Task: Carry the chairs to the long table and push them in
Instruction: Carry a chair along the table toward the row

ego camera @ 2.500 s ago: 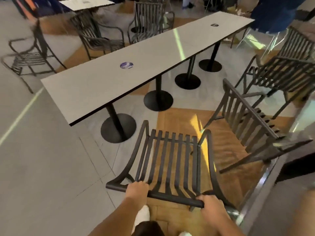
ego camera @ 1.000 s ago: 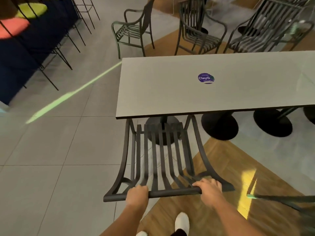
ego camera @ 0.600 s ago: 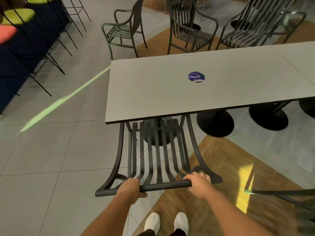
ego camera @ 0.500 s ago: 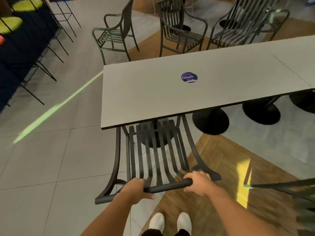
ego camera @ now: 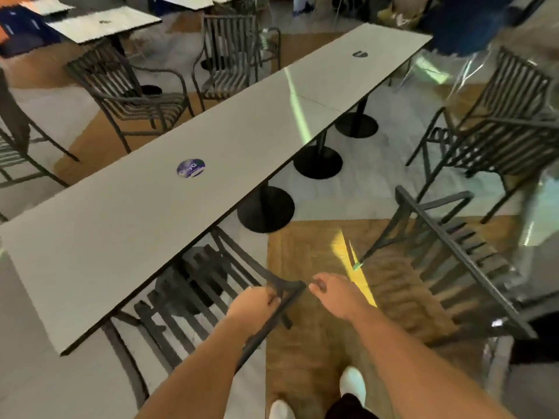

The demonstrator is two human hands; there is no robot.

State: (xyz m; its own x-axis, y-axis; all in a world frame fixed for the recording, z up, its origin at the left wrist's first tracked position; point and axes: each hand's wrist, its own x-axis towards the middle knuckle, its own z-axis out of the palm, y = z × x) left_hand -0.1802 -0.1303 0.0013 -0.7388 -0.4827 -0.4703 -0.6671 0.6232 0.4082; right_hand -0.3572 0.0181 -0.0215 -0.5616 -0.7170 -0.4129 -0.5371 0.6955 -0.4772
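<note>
slatted metal chair (ego camera: pixel 193 285) tucked under the long table (ego camera: pixel 145 225); left hand (ego camera: pixel 252 303) grips its top rail; right hand (ego camera: pixel 334 293) free beside it, fingers loosely curled; nearby armchair (ego camera: pixel 453 261) and another armchair (ego camera: pixel 499 122) not yet pushed in.

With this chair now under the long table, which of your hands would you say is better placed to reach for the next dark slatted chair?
Probably the right hand: it holds nothing and hangs nearest the loose dark slatted metal chair on that side, while the left hand grips the top rail of the tucked-in chair under the long grey table.
</note>
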